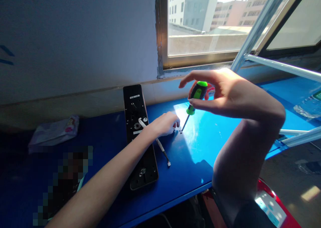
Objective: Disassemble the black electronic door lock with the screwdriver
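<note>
Red object: nearest us at lower right, partly out of view, we see something red (pixel 292 213) with a white and blue label.
Blue table: its front edge crosses below our arms; its top (pixel 180 178) is shadowed on the left and brightly sunlit around the middle.
Black panel: we have this long plate (pixel 148 164) lying on the table, our left forearm crossing above it; it carries metal fittings and pale stickers.
White cable: it (pixel 159 143) loops over the panel, passes beneath our left hand and ends in a small connector (pixel 169 164) on the blue surface.
Left hand: our left hand (pixel 167 123) sits low beside the panel, fingers curled near the dark bits; we cannot tell whether they pinch anything.
Dark bits: a few tiny black pieces (pixel 180 132) lie on the tabletop, just right of those fingers.
Screwdriver: the green and black tool (pixel 197 95) tilts, shaft down, its tip at the bits; we cannot tell if they touch.
Right hand: our right hand (pixel 222 92) clamps the screwdriver's handle between thumb and fingers, the index finger extended clear.
Pale cloth: a folded bundle (pixel 55 131) lies at far left.
Metal frame: silvery bars (pixel 283 67) stand at right.
Window: beyond the wall (pixel 87 37), its glass shows us buildings (pixel 232 12).
</note>
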The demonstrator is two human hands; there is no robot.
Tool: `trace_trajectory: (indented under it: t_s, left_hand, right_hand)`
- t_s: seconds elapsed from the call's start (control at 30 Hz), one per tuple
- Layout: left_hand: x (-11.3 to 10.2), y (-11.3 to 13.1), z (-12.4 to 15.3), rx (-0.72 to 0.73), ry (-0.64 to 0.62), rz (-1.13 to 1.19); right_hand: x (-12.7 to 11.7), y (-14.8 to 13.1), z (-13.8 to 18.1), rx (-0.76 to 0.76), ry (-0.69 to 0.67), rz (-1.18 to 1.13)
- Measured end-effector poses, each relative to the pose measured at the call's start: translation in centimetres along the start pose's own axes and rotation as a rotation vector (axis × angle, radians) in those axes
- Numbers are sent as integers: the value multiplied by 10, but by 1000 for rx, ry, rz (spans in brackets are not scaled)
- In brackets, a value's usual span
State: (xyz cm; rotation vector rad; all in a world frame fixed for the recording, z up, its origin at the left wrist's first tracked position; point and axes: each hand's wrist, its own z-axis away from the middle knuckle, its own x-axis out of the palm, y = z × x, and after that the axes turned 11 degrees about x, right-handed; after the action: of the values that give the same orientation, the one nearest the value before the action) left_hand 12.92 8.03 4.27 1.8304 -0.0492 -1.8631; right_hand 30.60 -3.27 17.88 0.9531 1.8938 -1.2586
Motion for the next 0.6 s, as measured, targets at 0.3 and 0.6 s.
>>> trace_trajectory:
  t_s: [0.3, 0.6]
  left_hand:
    - [-9, 11, 24, 31, 144, 39]
    - [11, 12, 144, -48, 940, 81]
  right_hand:
    - [3, 2, -2, -30, -67, -62]
    - [20, -34, -8, -260, -71, -56]
